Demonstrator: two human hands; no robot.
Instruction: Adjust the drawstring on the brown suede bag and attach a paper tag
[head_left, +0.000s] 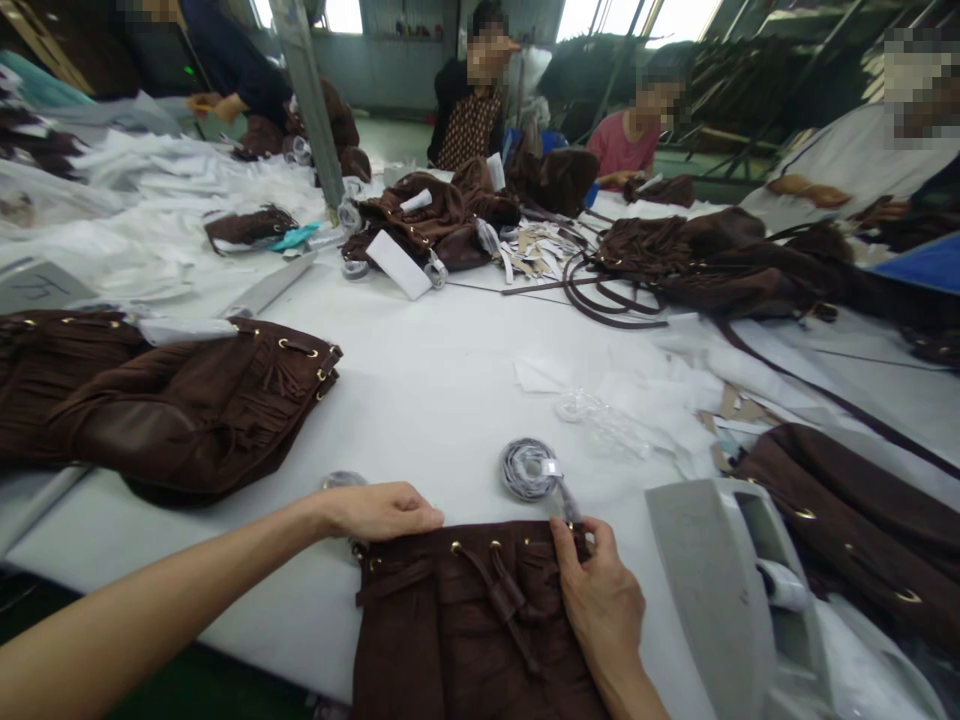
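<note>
A dark brown drawstring bag with gold eyelets lies in front of me at the table's near edge. My left hand pinches its top rim near the left corner, thumb and fingers closed together. At the right end of the same rim, my right hand grips the edge between thumb and fingers. The bag's cord and tassel hang down its front between my hands. Just beyond the rim sits a coiled strap in clear wrap, close to my right fingers. Another wrapped coil is partly hidden behind my left wrist.
More brown bags lie at left, with a brown bag at right beside a grey tape dispenser. Bags and straps pile up further back, near a metal post. White wrapping covers the far left. Several people work around the table.
</note>
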